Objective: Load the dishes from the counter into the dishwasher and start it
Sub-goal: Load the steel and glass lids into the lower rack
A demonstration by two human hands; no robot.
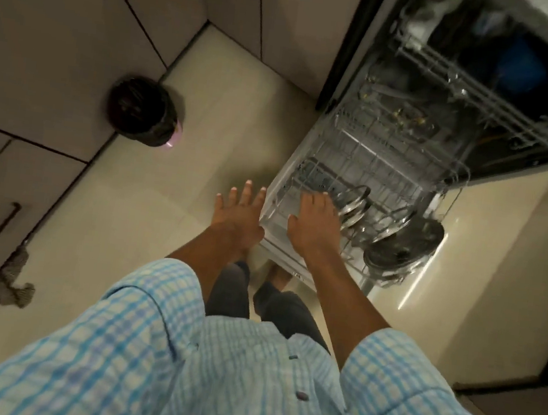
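Apparently mid-loading: right grip (312, 220) released over the pulled-out grey wire rack (369, 153), left grip (240, 215) splayed empty beside it; next, likely push rack in.

Dim, warm light, motion blur throughout, wide-angle bending at edges, one glare streak on the floor (173, 174).

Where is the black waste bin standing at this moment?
In the head view, the waste bin stands on the floor at the left, close against the cabinet fronts, well apart from the pulled-out dishwasher rack on the right.
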